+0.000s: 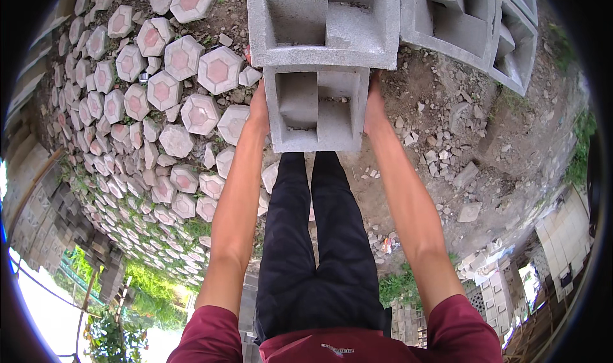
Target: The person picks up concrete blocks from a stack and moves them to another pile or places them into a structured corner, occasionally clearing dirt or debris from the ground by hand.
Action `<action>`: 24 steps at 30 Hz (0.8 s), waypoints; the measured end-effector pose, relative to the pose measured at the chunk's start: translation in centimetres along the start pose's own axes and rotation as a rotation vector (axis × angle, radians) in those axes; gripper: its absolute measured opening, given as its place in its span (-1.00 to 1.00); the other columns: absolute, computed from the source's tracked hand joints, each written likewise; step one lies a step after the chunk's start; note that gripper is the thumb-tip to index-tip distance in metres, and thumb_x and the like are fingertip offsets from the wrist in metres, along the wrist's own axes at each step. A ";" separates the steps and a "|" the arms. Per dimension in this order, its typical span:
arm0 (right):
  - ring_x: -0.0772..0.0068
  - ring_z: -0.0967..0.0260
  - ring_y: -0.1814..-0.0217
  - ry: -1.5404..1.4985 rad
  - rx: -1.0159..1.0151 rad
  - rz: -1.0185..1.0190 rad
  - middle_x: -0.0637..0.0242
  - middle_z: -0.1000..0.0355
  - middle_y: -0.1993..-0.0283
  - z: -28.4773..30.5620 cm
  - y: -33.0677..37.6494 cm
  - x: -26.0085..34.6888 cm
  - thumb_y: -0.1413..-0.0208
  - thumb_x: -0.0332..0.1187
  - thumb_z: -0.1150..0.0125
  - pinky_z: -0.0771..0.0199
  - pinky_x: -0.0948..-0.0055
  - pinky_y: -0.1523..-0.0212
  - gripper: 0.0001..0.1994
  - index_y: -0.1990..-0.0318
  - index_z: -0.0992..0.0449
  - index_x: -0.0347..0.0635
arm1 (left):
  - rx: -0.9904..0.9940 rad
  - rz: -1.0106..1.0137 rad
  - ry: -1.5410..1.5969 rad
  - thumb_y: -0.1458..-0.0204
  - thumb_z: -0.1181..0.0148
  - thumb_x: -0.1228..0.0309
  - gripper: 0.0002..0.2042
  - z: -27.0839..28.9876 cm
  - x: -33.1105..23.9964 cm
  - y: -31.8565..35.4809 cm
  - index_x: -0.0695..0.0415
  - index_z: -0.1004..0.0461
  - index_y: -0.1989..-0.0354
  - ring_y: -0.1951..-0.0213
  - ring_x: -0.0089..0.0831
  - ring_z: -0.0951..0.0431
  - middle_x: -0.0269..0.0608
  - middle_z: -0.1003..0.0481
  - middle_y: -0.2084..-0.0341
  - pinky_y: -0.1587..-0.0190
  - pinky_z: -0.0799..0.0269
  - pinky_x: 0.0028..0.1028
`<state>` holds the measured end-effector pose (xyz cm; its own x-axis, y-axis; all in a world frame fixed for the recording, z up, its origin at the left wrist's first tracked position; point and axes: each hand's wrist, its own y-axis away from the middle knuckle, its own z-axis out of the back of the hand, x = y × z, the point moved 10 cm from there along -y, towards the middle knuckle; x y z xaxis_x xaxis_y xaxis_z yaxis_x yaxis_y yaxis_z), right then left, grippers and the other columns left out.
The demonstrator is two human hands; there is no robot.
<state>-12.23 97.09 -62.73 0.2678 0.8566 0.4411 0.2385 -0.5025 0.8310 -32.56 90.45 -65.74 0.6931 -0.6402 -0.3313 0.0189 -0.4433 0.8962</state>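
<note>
A grey concrete vent block, its open face split into recessed compartments, is between my two hands in front of my legs. My left hand presses along its left side, with the fingers partly hidden behind the block. On the opposite side my right hand grips it, and those fingertips are also mostly out of sight. Just beyond stands a larger-looking concrete block of the same kind. The held block's far edge meets or overlaps it in the picture; I cannot tell whether they touch.
More concrete blocks stand at the far right. Hexagonal pavers with reddish centres cover the ground to the left. Broken rubble lies on the dirt to my right. Stacked blocks and grass show near the lower right.
</note>
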 end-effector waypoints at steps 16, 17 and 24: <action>0.22 0.14 -0.40 0.002 -0.046 0.021 0.16 0.09 -0.39 0.6 -0.5 -0.2 -0.13 0.34 0.47 0.08 0.27 -0.31 -0.15 -0.34 0.08 -0.21 | 0.147 -0.086 0.007 -0.24 0.34 0.06 -0.49 -0.9 -0.9 0.1 0.14 -0.17 -0.22 -0.11 -0.33 -0.32 -0.18 -0.30 -0.11 -0.14 -0.21 -0.36; 0.22 0.14 -0.40 0.002 -0.050 0.022 0.16 0.09 -0.39 0.7 -0.3 -0.2 -0.13 0.34 0.47 0.08 0.27 -0.31 -0.15 -0.34 0.08 -0.21 | 0.140 -0.077 -0.005 -0.25 0.34 0.06 -0.49 -1.0 -0.8 0.2 0.15 -0.17 -0.22 -0.10 -0.34 -0.33 -0.18 -0.31 -0.10 -0.14 -0.22 -0.37; 0.25 0.02 -0.34 0.058 -0.145 0.068 0.18 -0.02 -0.34 1.5 -0.1 -0.2 -0.18 0.25 0.39 -0.01 0.33 -0.28 -0.22 -0.31 -0.01 -0.25 | 0.113 -0.129 0.001 -0.24 0.31 0.09 -0.51 -0.4 -1.6 0.4 0.17 -0.20 -0.19 -0.05 -0.38 -0.36 -0.20 -0.35 -0.05 -0.09 -0.26 -0.39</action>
<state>-10.90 96.81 -63.39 0.2235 0.8285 0.5134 0.0829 -0.5410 0.8369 -33.41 91.55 -64.70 0.6908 -0.5728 -0.4412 0.0267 -0.5896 0.8072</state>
